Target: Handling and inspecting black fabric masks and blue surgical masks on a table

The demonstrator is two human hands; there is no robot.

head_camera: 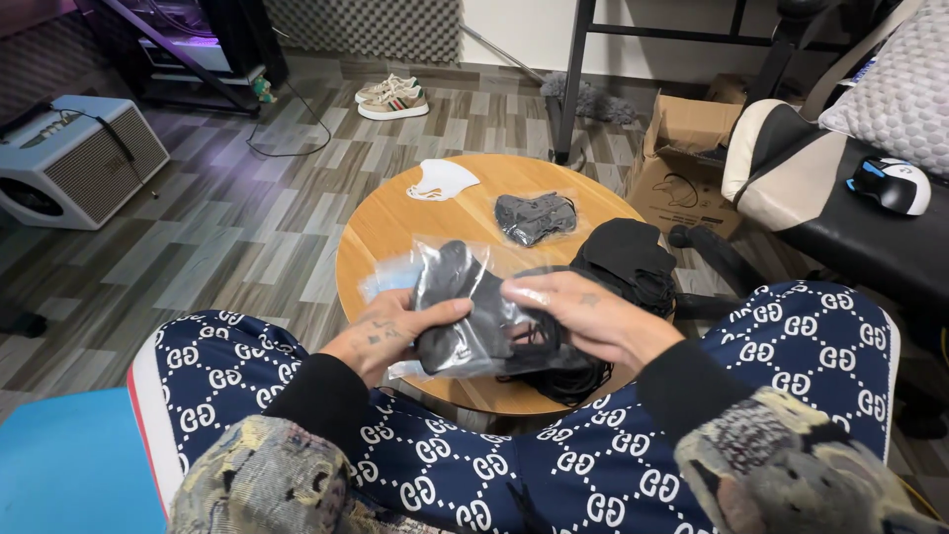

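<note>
Round wooden table (395,222), near edge: left hand (390,331) pinches clear plastic bag (450,297); right hand (583,316) curled on black fabric mask (494,331), mid-insertion; next, careful push inward.

A clear plastic bag (457,309) containing a black mask is gripped at its lower edge by the left hand (390,334). The right hand (583,314) is laid over the bag's right side, fingers closed on it. Both are held above the near edge of a round wooden table (395,222). On the table are seen a white mask (441,180), a bagged grey mask (535,217) and a pile of black masks (629,259). A cardboard box (684,158) is noted beyond the table.
</note>
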